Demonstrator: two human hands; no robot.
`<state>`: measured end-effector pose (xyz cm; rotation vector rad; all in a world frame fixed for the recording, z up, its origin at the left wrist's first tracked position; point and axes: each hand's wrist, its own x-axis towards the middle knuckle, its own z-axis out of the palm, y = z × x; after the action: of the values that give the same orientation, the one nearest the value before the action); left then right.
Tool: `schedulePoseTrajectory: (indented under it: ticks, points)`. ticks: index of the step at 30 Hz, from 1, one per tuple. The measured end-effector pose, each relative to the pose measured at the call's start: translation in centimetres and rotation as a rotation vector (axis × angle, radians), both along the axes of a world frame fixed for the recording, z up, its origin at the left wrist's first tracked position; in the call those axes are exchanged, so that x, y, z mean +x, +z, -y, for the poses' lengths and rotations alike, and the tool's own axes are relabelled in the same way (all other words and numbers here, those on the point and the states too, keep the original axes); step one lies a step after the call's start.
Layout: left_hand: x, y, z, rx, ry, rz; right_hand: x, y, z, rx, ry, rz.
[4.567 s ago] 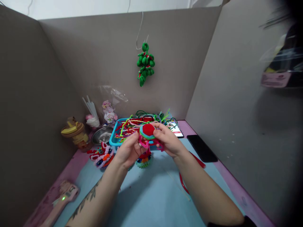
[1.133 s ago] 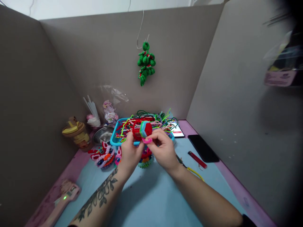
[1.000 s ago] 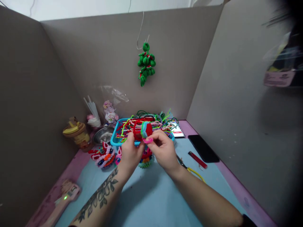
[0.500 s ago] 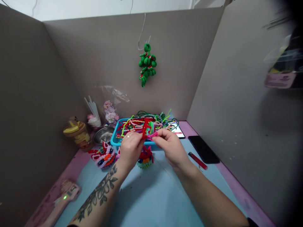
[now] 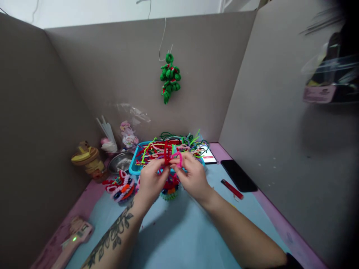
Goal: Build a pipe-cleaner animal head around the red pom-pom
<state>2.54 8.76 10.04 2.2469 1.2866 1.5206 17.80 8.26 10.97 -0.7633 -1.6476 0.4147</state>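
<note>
My left hand (image 5: 153, 180) pinches the base of a red fuzzy-wire piece (image 5: 167, 151), which stands up in front of the blue tray. My right hand (image 5: 193, 178) is closed close beside it, fingertips on a bright pink strand (image 5: 180, 158) that curves up in a loop. Some light green and blue strands show between the hands. Below the fingers, a red and green figure (image 5: 169, 189) rests on the blue mat, its top partly covered. Left of my left hand is a pink and red figure (image 5: 121, 186) with an orange part.
A blue tray (image 5: 134, 167) of coloured fuzzy wires lies behind the hands. Metal bowl (image 5: 121, 162), brown cup (image 5: 91, 162) and pink device (image 5: 75, 237) are at left. At right are a red cutter (image 5: 232, 189) and black phone (image 5: 238, 175). A green ornament (image 5: 170, 78) hangs on the back panel.
The pink strand now arches up in a loop by my right fingers. My right hand has come nearer to my left, and the whole view has shifted slightly.
</note>
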Motion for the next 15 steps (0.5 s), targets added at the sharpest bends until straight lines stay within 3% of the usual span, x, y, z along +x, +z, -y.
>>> schedulePoseTrajectory:
  ticks: [3, 7, 10, 15]
  points:
    - [-0.1, -0.5, -0.3, 0.148, 0.057, -0.147, 0.3, 0.1, 0.2, -0.076, 0.113, -0.113]
    - [-0.2, -0.9, -0.9, 0.23, 0.125, -0.255, 1.4, 1.0, 0.4, -0.535, 0.478, -0.522]
    - [-0.5, -1.1, -1.2, 0.226, 0.137, -0.26, 2.4, 1.9, 0.1, -0.795, 0.655, -0.8]
    - [-0.8, -1.7, -1.8, 0.233, 0.16, -0.315, 4.0, 2.9, -0.4, -0.915, 0.769, -0.9]
